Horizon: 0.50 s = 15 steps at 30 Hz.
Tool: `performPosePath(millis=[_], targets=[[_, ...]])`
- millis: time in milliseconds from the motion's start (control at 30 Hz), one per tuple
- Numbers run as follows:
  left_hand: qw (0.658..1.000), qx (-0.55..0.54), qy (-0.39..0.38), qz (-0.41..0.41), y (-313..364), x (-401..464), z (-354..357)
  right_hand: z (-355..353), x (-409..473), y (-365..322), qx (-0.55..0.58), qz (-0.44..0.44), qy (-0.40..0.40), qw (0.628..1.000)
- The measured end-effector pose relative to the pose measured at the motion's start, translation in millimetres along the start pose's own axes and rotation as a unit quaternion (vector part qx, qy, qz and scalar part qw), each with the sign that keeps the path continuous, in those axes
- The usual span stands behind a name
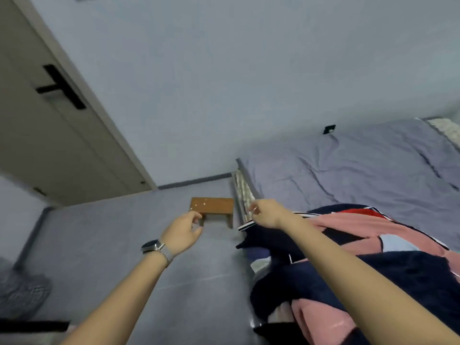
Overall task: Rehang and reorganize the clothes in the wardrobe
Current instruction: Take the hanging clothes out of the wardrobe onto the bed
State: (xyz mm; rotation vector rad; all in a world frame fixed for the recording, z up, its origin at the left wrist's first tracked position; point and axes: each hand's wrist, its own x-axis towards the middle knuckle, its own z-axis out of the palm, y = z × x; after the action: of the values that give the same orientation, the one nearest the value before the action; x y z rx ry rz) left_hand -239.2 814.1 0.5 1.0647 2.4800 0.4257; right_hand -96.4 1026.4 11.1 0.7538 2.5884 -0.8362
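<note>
A heap of clothes (pixel 348 250) lies on the near end of the bed: dark navy, pink and red pieces, one with a striped black-and-white hem. My left hand (pixel 183 231), with a watch on its wrist, is stretched out over the floor with loosely curled fingers and holds nothing. My right hand (pixel 265 212) reaches forward above the edge of the heap, fingers loosely curled, and I see nothing in it. No wardrobe or hanger is in view.
A small brown wooden stool (pixel 211 209) stands on the grey floor beside the bed's corner. The bed (pixel 361 170) has a lilac sheet. A grey door (pixel 49 135) with a black handle is at the left. A dark fan base (pixel 22 292) sits lower left.
</note>
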Motion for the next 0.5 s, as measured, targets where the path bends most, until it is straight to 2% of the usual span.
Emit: performPosePath(millis=[100,233,367,500], targets=[[0.995,-0.037,0.052,-0.072,-93,-80,-45,32,0,-130,-0.05,-0.092,-0.033,0.994],[0.97,-0.094,0.134,-0.178,-207,-209,-92,106,-16,-310,-0.107,-0.237,-0.091,0.961],[0.923,-0.133,0.223,-0.283,-293,-356,-118,201,-57,-458,-0.165,-0.357,-0.155,0.906],[0.858,-0.167,0.3,-0.383,-345,-484,-120,290,-102,-561,-0.202,-0.452,-0.191,0.848]])
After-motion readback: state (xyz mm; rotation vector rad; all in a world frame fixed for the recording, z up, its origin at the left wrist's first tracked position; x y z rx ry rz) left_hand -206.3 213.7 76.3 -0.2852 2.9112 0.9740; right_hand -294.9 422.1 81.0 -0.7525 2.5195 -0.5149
